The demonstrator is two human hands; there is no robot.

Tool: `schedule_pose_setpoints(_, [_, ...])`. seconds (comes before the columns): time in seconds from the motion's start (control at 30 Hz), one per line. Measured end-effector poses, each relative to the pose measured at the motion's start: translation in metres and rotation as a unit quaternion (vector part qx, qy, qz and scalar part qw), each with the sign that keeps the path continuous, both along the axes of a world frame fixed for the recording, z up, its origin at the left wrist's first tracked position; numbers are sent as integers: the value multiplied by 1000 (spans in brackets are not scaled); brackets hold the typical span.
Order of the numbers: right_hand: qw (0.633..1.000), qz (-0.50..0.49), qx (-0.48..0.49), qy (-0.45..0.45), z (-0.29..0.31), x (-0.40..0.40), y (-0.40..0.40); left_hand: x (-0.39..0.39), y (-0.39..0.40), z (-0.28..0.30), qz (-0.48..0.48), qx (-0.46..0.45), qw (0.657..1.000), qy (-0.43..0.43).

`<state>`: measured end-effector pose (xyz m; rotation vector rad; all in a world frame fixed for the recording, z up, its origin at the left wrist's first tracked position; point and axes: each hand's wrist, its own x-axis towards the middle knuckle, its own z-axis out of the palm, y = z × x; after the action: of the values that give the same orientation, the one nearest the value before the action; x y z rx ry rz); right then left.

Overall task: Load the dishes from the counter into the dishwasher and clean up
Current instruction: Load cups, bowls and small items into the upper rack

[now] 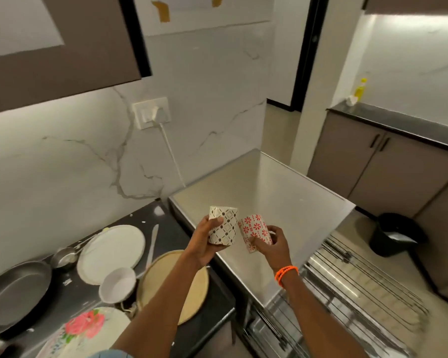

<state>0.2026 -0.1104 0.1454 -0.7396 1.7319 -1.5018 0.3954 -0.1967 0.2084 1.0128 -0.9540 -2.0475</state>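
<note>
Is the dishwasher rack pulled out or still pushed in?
Pulled out: the wire rack extends forward past the steel dishwasher top, tines exposed, no dishes visible in it.

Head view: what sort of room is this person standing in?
Most likely a home kitchen. Used dishes, a plate and a pan, sit on a dark counter; a wire dishwasher rack is pulled out; each hand holds a patterned cup.

Two hands, each holding a cup, meet above a steel countertop [264, 187]: the left hand [204, 244] with one cup [224, 226], the right hand [270, 248] with another cup [255, 229] just beside it. Left, on the counter [181, 236], lie a plate [114, 250], bowl [117, 284] and pan [16, 295]. A wire rack [360, 288] extends right, below the steel top.
</note>
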Motion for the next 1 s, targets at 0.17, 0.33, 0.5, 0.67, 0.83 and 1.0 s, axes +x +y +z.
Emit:
schedule_pose_setpoints(0.17, [997, -45, 16, -68, -6, -48, 76, -60, 52, -13, -64, 20, 997, -35])
schedule_pose_setpoints(0.33, [990, -105, 47, -87, -28, -87, 154, -110, 107, -33, -126, 56, 988, -65])
schedule_pose_setpoints(0.5, [983, -155, 74, -71, -40, -118, 218, -158, 153, -49, -185, 83, 976, -82])
schedule_pose_setpoints(0.67, [962, -228, 135, -70, -66, -135, 273, -204, 178, -69, -289, 40, 938, -189])
schedule_pose_setpoints(0.83, [933, -284, 206, -83, -95, -138, 308, -242, 186, -106, -351, -74, 876, -323])
schedule_pose_setpoints(1.0, [896, -322, 293, -91, -115, -133, 346, -275, 214, -151, -410, -192, 794, -406])
